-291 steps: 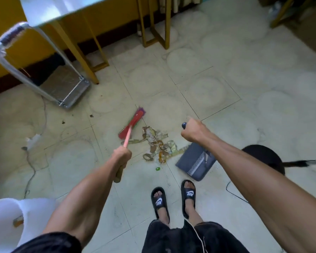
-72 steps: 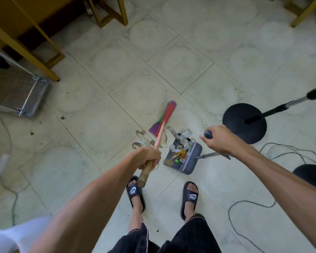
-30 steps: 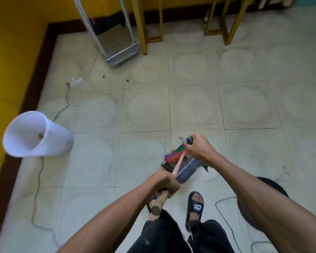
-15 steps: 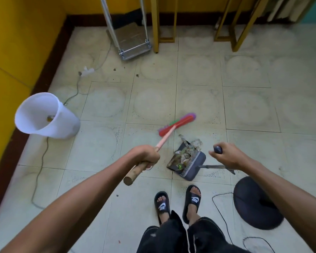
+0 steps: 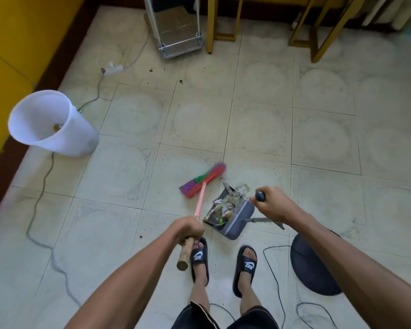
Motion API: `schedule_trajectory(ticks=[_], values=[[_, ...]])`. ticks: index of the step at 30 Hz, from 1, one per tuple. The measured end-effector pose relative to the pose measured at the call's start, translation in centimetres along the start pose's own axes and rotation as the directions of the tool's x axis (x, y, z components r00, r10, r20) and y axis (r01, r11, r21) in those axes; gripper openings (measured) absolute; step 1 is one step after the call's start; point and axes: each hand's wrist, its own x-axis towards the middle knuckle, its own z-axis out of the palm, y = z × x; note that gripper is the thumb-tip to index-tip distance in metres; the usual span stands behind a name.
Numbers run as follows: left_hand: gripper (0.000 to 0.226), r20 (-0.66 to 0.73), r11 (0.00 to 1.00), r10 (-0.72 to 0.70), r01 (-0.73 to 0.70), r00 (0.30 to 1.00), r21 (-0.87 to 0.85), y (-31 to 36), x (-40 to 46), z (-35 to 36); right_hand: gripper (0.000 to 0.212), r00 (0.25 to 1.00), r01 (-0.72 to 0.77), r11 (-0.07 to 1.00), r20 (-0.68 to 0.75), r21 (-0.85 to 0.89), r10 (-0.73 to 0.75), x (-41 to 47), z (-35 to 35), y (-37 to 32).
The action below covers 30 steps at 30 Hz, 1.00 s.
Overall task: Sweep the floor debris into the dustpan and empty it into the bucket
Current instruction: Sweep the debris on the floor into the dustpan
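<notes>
Two fists: left hand (image 5: 189,230) grips broom (image 5: 201,186) pointing forward-right; right hand (image 5: 274,205) grips dustpan (image 5: 235,222).

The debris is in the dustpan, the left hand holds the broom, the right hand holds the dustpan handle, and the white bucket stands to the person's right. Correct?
Not quite. The head view shows the bucket to the person's left, near the yellow wall. The rest holds: debris lies in the dustpan, the left hand grips the broom, the right hand the dustpan handle.

Bright even daylight, soft faint shadows, wide-angle edge bending, slight motion blur.
</notes>
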Motion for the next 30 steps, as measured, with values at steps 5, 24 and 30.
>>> schedule_trajectory(ticks=[5,24,30], values=[[0.038,0.155,0.999,-0.023,0.028,0.988,-0.031,0.4,-1.5,4.3,0.038,1.0,0.029,0.998,0.001,0.056,-0.029,-0.1,-0.2,0.1],[0.01,-0.176,0.958,0.069,-0.015,0.982,0.287,7.5,-8.1,-3.9,0.036,0.999,-0.029,0.997,0.035,0.066,0.026,-0.8,-1.3,2.1],[0.021,-0.255,0.979,0.1,-0.049,0.962,0.199,8.2,-7.3,-3.5,0.037,0.997,0.052,0.999,-0.058,0.011,-0.052,-1.1,-1.7,1.7]])
